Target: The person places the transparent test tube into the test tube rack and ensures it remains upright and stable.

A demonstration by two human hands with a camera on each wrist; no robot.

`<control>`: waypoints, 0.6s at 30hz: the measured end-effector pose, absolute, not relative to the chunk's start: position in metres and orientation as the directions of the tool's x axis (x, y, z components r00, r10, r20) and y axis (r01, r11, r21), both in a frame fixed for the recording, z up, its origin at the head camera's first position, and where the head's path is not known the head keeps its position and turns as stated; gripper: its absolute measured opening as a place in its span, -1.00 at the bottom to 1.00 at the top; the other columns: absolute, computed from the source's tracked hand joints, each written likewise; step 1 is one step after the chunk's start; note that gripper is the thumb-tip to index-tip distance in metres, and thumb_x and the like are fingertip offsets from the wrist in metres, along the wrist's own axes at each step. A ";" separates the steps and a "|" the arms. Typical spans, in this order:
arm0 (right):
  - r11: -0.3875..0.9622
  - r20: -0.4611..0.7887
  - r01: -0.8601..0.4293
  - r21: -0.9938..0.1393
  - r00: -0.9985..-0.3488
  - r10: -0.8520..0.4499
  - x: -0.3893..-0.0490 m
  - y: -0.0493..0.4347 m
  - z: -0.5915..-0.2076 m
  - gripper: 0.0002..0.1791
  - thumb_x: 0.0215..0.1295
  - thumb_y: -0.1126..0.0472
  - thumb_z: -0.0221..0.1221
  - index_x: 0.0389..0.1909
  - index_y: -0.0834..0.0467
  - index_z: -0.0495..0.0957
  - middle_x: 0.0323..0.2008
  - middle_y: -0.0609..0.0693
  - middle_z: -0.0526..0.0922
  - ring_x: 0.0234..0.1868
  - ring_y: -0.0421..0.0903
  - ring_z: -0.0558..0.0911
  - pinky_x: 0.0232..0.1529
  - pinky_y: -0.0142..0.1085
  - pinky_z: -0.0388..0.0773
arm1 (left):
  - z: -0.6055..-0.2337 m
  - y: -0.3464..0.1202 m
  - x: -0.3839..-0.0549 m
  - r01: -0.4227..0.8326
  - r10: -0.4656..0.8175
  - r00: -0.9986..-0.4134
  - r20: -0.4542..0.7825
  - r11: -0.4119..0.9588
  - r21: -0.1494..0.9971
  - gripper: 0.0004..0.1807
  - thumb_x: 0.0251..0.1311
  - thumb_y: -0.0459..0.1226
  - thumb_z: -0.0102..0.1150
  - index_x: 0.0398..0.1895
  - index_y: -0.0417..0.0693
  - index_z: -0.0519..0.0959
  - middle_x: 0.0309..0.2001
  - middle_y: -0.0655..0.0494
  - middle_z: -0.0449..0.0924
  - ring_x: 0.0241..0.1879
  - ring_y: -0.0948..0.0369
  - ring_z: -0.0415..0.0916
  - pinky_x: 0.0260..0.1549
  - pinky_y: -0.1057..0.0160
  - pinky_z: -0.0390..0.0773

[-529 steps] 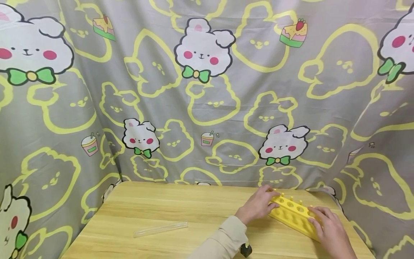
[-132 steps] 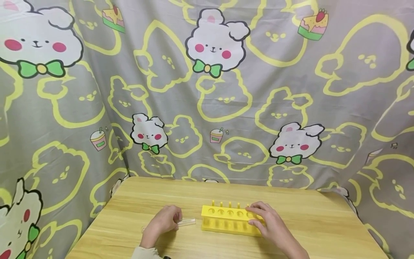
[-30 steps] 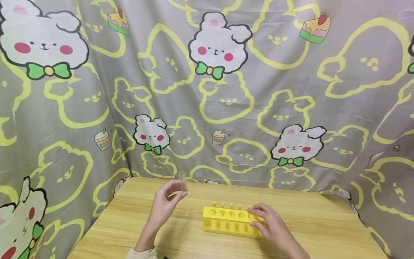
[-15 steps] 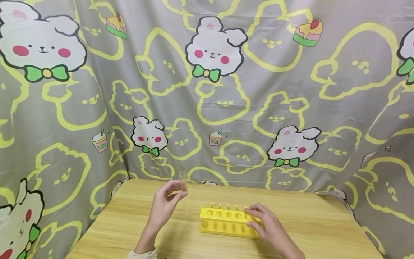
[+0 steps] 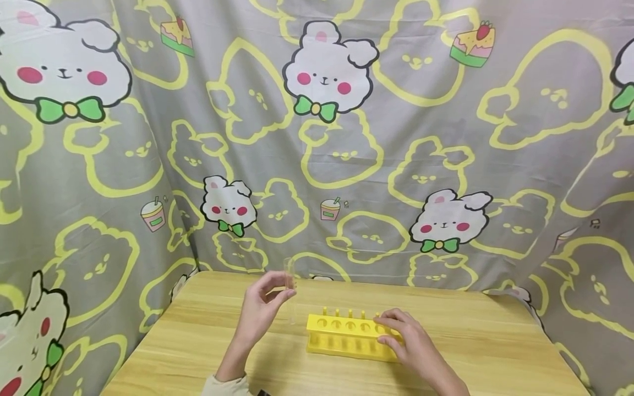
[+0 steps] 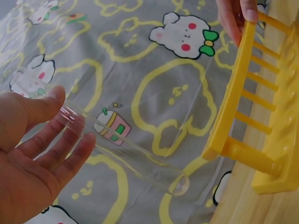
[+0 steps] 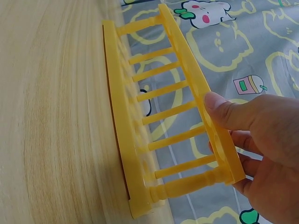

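Observation:
A clear test tube (image 6: pixel 135 156) is pinched near its upper end between the thumb and fingers of my left hand (image 5: pixel 264 302). In the head view it stands nearly upright over the table, just left of the yellow test tube rack (image 5: pixel 342 326). Its rounded bottom (image 6: pixel 180 184) points down and shows in the left wrist view. The rack stands on the table with a row of round holes in its top plate and short pegs behind them. My right hand (image 5: pixel 418 344) grips the rack's right end, thumb on the near side of the top plate, and covers the holes there.
The light wood table (image 5: pixel 198 324) carries the rack near its middle. Grey cloth (image 5: pixel 277 148) printed with white rabbits and yellow outlines hangs behind the table and along both sides.
Earlier the test tube lay on the table and the rack stood at the right. The rack is now nearer the middle, the tube lifted upright. In the last half second my left hand moved slightly right.

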State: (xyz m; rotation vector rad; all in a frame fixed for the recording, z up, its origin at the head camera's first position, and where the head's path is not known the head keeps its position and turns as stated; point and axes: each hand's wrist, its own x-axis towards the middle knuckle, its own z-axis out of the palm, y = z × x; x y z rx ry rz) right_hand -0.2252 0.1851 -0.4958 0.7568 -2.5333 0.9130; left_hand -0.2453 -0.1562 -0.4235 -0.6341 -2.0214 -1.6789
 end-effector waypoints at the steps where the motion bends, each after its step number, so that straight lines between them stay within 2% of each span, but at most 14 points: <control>1: 0.649 0.480 -0.588 -0.483 -0.798 -0.365 -0.225 0.185 -0.496 -0.60 0.19 0.29 0.43 0.08 0.16 0.71 -0.02 -0.14 0.62 -0.04 -0.13 0.60 -0.11 -0.22 0.67 | -0.423 -0.155 -0.246 0.598 0.072 -0.801 0.595 0.159 0.786 -0.80 0.21 -0.46 0.40 -0.12 -0.16 0.66 -0.18 -0.06 0.69 -0.12 0.08 0.68 -0.19 0.24 0.73; 8: 0.648 0.491 -0.593 -0.478 -0.792 -0.363 -0.226 0.186 -0.496 -0.61 0.19 0.28 0.43 0.08 0.14 0.72 -0.02 -0.16 0.62 -0.03 -0.13 0.60 -0.10 -0.20 0.67 | -0.419 -0.145 -0.248 0.610 0.086 -0.792 0.604 0.129 0.782 -0.80 0.22 -0.48 0.39 -0.12 -0.15 0.66 -0.18 -0.08 0.69 -0.11 0.11 0.68 -0.17 0.23 0.73; 18: 0.645 0.482 -0.592 -0.483 -0.795 -0.368 -0.226 0.185 -0.496 -0.60 0.19 0.29 0.43 0.08 0.16 0.71 -0.02 -0.14 0.62 -0.04 -0.12 0.60 -0.10 -0.22 0.67 | -0.418 -0.136 -0.248 0.627 0.128 -0.779 0.615 0.101 0.773 -0.82 0.27 -0.47 0.35 -0.12 -0.14 0.64 -0.21 -0.09 0.66 -0.13 0.00 0.66 -0.19 0.18 0.73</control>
